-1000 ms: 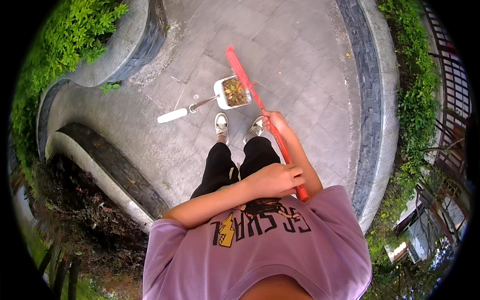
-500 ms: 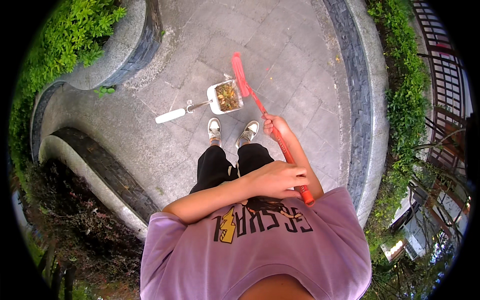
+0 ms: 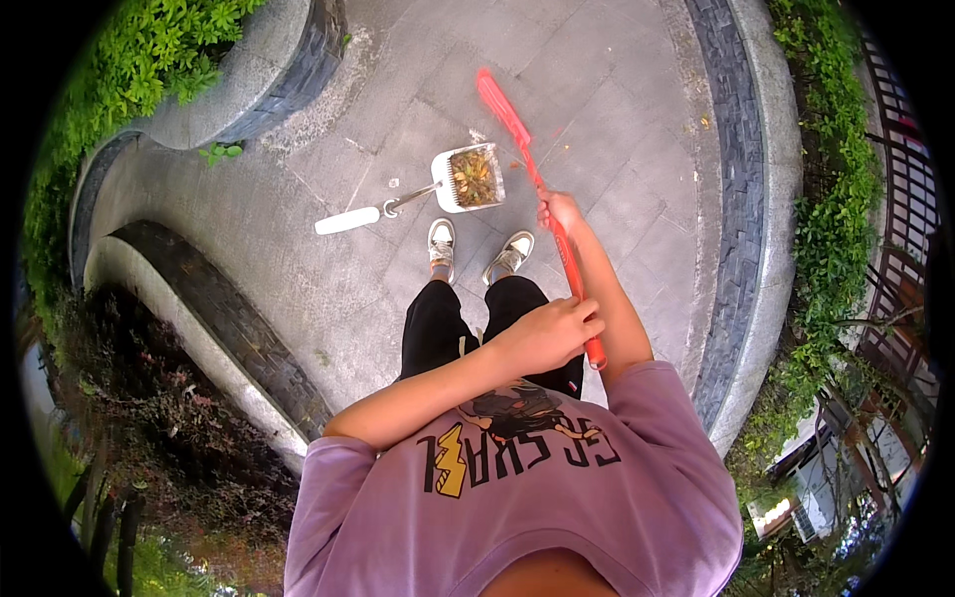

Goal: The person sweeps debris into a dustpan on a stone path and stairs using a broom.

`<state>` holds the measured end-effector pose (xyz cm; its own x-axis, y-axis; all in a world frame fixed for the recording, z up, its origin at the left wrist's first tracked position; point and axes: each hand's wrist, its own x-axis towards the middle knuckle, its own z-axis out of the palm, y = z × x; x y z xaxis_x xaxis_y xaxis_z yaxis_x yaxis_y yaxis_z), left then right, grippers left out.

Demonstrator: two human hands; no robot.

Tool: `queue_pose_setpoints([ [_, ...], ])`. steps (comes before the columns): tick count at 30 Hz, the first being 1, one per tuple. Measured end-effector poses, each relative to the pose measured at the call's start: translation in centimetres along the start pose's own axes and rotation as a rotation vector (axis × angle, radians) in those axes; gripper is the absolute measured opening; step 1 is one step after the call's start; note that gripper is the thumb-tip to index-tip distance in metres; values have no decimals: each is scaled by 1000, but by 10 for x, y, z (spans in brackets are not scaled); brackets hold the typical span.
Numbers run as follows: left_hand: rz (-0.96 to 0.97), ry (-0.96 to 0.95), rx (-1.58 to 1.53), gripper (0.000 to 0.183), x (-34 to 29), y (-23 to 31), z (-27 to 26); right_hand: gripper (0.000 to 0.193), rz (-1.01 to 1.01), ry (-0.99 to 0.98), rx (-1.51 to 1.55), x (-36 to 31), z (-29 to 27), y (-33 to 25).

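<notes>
Starting close to the body, how are the hands placed?

Just past the purple shirt (image 3: 517, 507), the left hand (image 3: 547, 336) has its fingers curled around the red broom (image 3: 572, 267), near the handle's end. The right hand (image 3: 560, 210) is closed around the same handle farther down.

Is that a sound hold?

I think so. With the hands spread like that, the upper one can act as a pivot while the lower one steers. I'd keep both wrists loose.

And beyond the hands?

Two pale shoes (image 3: 509, 254) stand on the grey paving (image 3: 617, 169). Just past them sits the white dustpan (image 3: 444, 179), well in from the paving's left and right edges, its handle pointing toward the left edge. Dry leaves (image 3: 473, 179) lie inside.

Where's the broom head (image 3: 504, 109)?

Farther out, apart from the pan, angled away. It's blurred, so I can't tell whether it touches the paving. Tiny bits (image 3: 567, 147) lie between the shaft and the curved wall (image 3: 746, 149) along the right edge.

What makes a good stroke here?

Short and low, toward the pan's right side, which looks like its open lip. Neither hand steadies the pan, so a hard knock could shift it or spill the leaves.
</notes>
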<state>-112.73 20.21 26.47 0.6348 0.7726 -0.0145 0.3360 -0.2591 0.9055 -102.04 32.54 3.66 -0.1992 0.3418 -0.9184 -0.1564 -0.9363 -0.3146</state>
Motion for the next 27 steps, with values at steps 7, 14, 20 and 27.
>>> queue_pose_setpoints([
  [7,-27,-4,60,26,-2,-15,-1,10,88,-79,126,32,6,10],
  [14,90,-52,-15,27,-5,23,-10,16,188,-188,422,-27,0,38],
  [20,167,-48,-201,34,-7,40,-22,17,176,-206,484,-69,-7,31],
  [27,181,5,-11,23,2,39,-20,17,171,-212,525,-76,-9,17],
])
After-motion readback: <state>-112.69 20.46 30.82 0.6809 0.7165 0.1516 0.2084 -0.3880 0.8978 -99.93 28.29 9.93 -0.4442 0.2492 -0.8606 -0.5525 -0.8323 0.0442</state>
